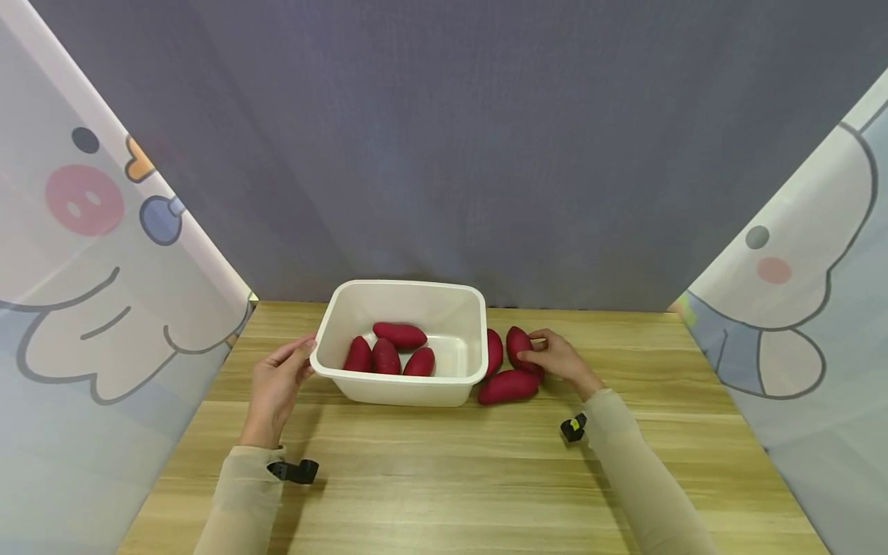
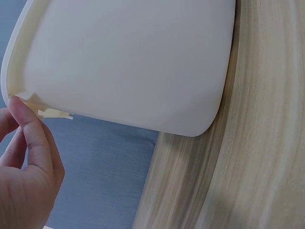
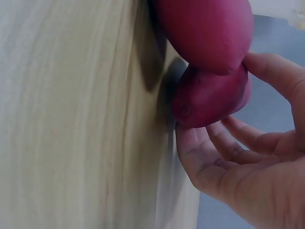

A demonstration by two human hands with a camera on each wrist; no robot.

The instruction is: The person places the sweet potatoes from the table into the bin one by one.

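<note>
A white rectangular tub [image 1: 402, 391] stands on the wooden table with several dark red sweet potatoes [image 1: 400, 334] inside. At its left end my left hand [image 1: 276, 385] pinches the rim between thumb and fingers; the left wrist view shows those fingertips [image 2: 18, 102] at the tub's rim [image 2: 5, 71]. Right of the tub lie three more sweet potatoes. My right hand [image 1: 555, 360] has thumb and fingers around the rearmost right one [image 1: 520, 348]. In the right wrist view, the hand [image 3: 257, 162] holds that sweet potato [image 3: 205, 98], partly hidden behind another [image 3: 209, 33].
One sweet potato [image 1: 509, 387] lies in front of the held one, and another [image 1: 494, 352] rests against the tub's right side. A grey curtain [image 1: 444, 154] hangs behind the table [image 1: 430, 478], with cartoon-printed cloths [image 1: 83, 324] at both sides.
</note>
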